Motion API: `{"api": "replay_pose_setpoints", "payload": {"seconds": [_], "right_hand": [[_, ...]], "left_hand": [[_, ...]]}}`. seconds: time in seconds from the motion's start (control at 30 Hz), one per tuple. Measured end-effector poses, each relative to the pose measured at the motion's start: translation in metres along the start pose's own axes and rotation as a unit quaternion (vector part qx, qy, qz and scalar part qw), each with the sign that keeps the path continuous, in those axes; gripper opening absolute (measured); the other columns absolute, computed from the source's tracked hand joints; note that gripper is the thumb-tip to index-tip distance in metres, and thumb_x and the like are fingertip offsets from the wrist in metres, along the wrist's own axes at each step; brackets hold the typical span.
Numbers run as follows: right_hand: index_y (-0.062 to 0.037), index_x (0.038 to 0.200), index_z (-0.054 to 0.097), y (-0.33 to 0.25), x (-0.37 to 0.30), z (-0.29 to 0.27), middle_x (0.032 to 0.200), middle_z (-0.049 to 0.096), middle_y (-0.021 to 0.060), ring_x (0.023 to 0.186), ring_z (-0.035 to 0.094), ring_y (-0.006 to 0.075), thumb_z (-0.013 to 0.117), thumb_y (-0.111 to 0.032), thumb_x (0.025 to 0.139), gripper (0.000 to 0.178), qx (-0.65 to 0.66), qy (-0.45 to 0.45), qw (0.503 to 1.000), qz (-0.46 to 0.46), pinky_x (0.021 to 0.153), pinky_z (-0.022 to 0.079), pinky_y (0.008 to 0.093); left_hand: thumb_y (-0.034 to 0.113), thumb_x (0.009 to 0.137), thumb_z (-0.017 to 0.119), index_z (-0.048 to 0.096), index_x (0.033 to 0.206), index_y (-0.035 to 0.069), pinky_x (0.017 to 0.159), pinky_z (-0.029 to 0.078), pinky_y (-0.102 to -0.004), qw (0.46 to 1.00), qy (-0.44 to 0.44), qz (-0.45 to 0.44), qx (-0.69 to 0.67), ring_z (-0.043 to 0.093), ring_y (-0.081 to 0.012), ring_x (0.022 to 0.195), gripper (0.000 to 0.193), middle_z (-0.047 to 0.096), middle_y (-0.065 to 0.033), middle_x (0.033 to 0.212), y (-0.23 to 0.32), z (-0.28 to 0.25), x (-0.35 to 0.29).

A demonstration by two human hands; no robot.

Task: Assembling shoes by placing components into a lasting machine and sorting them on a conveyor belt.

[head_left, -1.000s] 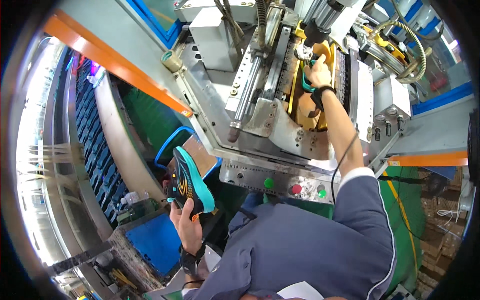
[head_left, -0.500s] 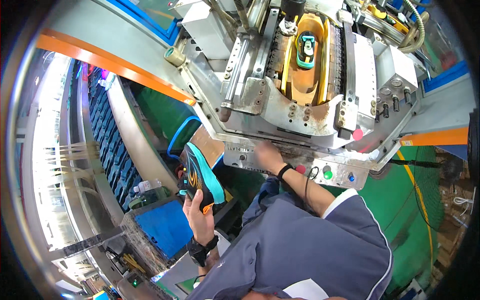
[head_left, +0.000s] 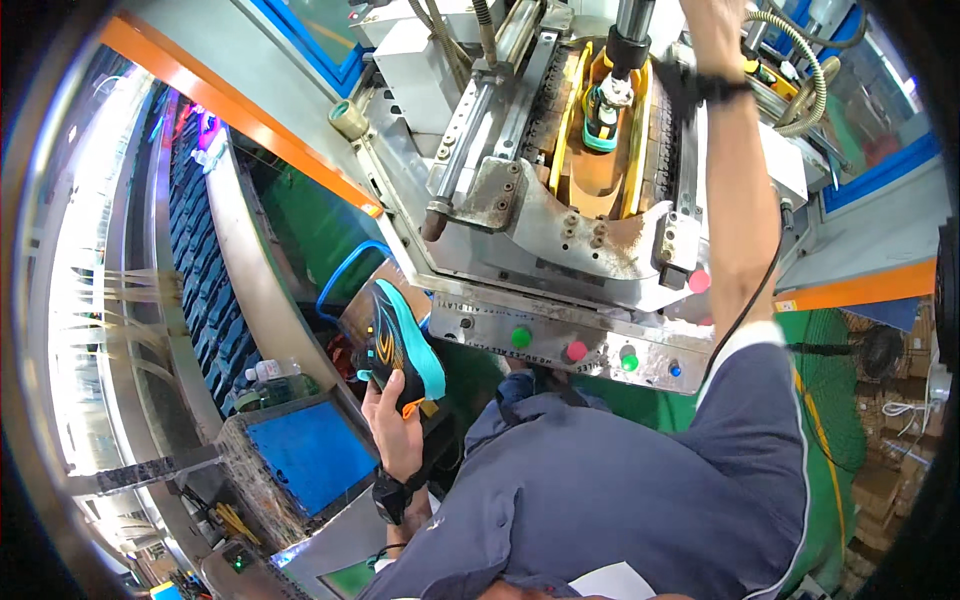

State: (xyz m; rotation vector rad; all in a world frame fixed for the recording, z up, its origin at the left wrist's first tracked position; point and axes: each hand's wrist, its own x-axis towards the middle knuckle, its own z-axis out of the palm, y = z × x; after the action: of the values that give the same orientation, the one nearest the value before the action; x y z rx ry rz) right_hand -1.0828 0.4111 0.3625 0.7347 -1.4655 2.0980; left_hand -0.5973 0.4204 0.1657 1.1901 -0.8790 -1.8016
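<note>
Left of centre, left hand (head_left: pixel 398 435) closed round a shoe (head_left: pixel 408 340); right hand (head_left: pixel 716 35) cropped, grip unclear.

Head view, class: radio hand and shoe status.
Left hand gripping dark shoe. Right hand cut off at top edge. Second shoe in machine cradle, partly hidden by plunger.

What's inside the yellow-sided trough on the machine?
A black-and-teal shoe sits toward the trough's far end, below the ram. The ram hides part of the shoe; the floor beneath the shoe can't be seen.
</note>
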Motion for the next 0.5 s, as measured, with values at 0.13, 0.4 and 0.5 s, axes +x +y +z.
{"api": "replay_pose_setpoints", "payload": {"seconds": [0.13,0.4,0.5], "right_hand": [[0.0000,0.105,0.065,0.073,0.064,0.010,0.079,0.067,0.0058,0.076,0.065,0.0152,0.075,-0.017,0.079,0.033,-0.101,-0.145,0.969,-0.172,0.062,0.051,0.0295],[0.0001,0.102,0.065,0.058,0.034,0.012,0.084,0.068,0.0077,0.068,0.064,0.0145,0.068,-0.021,0.081,0.030,-0.173,-0.118,0.970,-0.121,0.058,0.050,0.0280],[0.0014,0.104,0.063,0.081,0.045,0.005,0.088,0.068,0.0090,0.072,0.064,0.0160,0.066,-0.020,0.083,0.030,-0.189,-0.158,0.956,-0.159,0.062,0.050,0.0288]], "left_hand": [[0.010,0.091,0.060,0.057,0.117,0.000,0.080,0.051,-0.0325,1.000,-0.001,0.006,0.013,0.063,-0.0174,0.095,0.028,0.065,-0.0067,0.109,-0.013,-0.008,-0.001],[0.008,0.090,0.061,0.055,0.119,-0.001,0.084,0.049,-0.0313,0.999,0.046,0.010,0.002,0.061,-0.0162,0.095,0.031,0.063,-0.0063,0.108,-0.022,-0.011,-0.027],[0.007,0.089,0.061,0.055,0.121,-0.001,0.088,0.048,-0.0338,0.997,0.056,0.044,-0.039,0.061,-0.0175,0.100,0.033,0.063,-0.0073,0.109,-0.023,-0.013,-0.051]]}}
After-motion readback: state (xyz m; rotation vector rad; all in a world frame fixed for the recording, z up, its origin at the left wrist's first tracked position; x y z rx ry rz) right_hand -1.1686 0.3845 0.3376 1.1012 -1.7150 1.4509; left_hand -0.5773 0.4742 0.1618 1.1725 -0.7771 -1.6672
